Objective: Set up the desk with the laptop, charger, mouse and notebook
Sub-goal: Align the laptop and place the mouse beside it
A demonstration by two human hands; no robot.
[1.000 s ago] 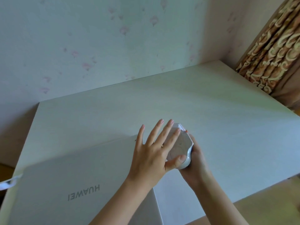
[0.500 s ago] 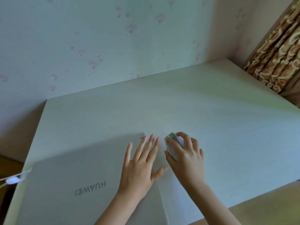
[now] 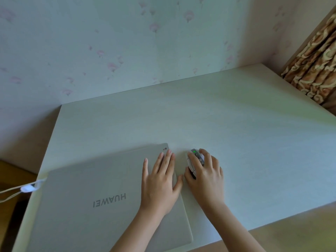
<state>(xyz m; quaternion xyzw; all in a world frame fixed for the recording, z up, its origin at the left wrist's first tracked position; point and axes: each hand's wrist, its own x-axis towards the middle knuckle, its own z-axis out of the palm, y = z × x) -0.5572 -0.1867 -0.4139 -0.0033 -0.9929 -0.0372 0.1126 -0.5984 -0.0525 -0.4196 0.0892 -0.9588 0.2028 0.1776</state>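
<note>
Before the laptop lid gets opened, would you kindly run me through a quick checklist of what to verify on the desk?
1. Mouse set on the desk, clear of the laptop: ok, it sits just right of the lid.
2. Mouse powered: ok, a green light shows near its front.
3. Right hand off the mouse: not ok, it covers the mouse.
4. Left hand ready at the lid: ok, it lies flat on the lid's far right corner.
5. Charger cable plugged in: cannot tell, a white connector sits at the laptop's left edge, but the port is unclear.
6. Notebook on the desk: not ok, none visible.
</note>
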